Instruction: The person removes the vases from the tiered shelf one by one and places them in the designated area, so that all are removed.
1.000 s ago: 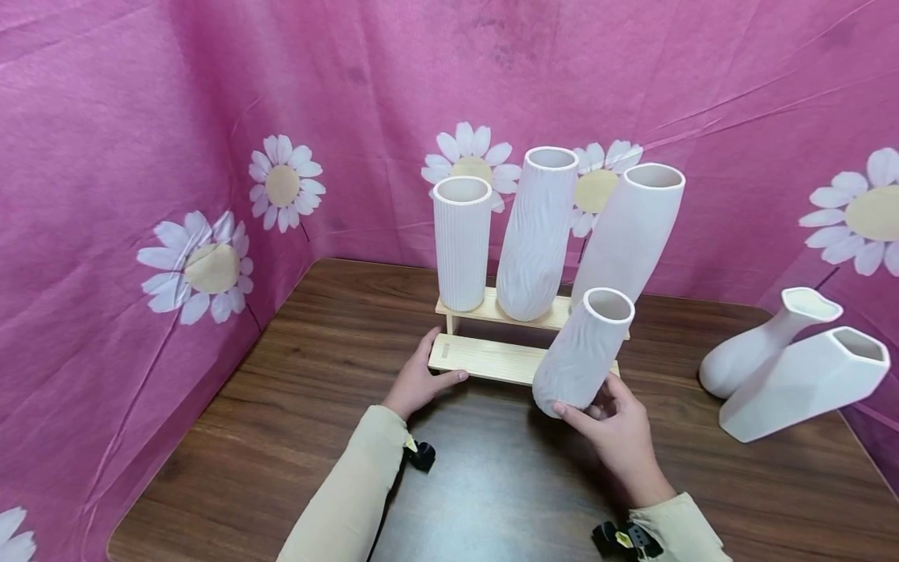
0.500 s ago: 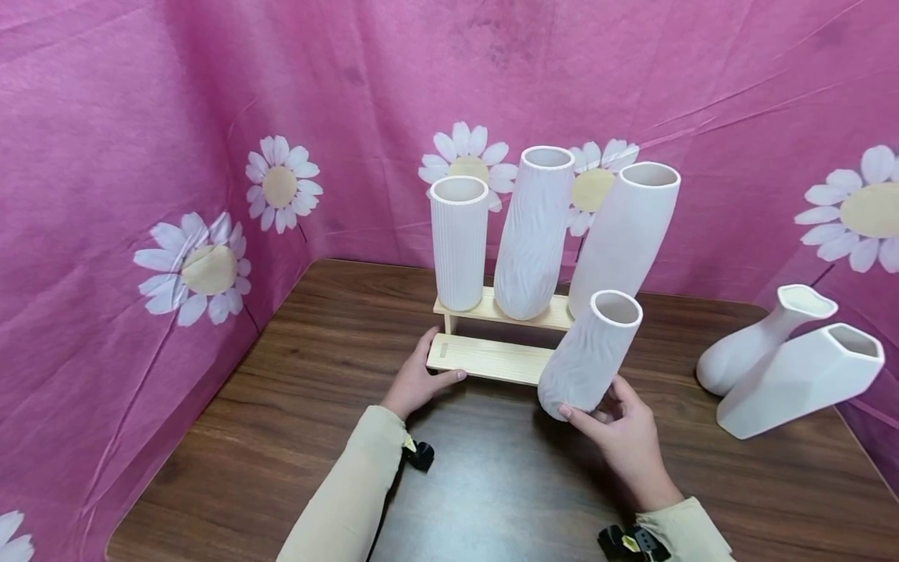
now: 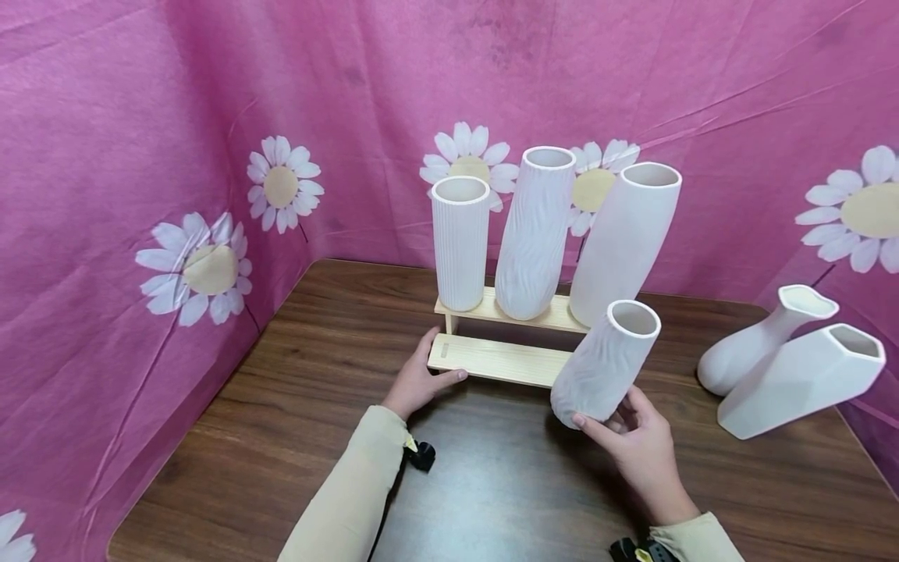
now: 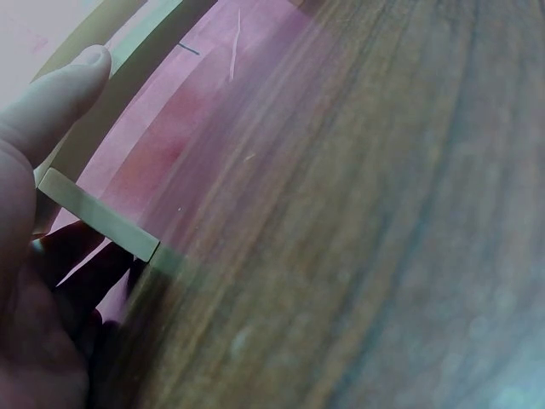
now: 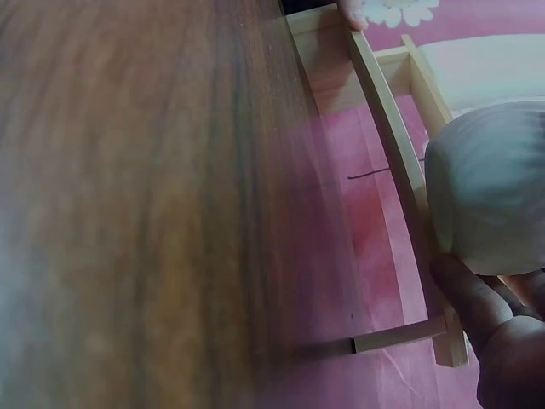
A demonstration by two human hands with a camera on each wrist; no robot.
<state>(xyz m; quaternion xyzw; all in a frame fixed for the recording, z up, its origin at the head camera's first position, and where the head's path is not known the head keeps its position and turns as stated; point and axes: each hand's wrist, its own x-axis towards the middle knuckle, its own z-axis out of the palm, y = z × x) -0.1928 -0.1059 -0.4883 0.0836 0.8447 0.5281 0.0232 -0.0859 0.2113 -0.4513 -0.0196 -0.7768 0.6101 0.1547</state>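
In the head view my left hand (image 3: 421, 377) grips the left end of a two-step wooden stand (image 3: 502, 361). The left wrist view shows the thumb (image 4: 72, 89) on the board's edge and the fingers curled around its end. My right hand (image 3: 642, 453) holds a white wavy-textured vase (image 3: 600, 367) near its base, thumb in front. This vase overlaps the right end of the lower step. On the upper step stand a ribbed cylindrical vase (image 3: 461, 250), a tall wavy vase (image 3: 536, 234) and a smooth tall vase (image 3: 627, 234).
To the right on the brown wooden table (image 3: 281, 437) stand a narrow-necked white vase (image 3: 755, 343) and a faceted white vase (image 3: 801, 382), close together. A pink cloth (image 3: 365, 94) printed with daisies hangs behind and at the left of the table.
My right hand has moved the wavy vase to the right and slightly toward me, uncovering more of the lower step. The left hand keeps its grip on the stand.
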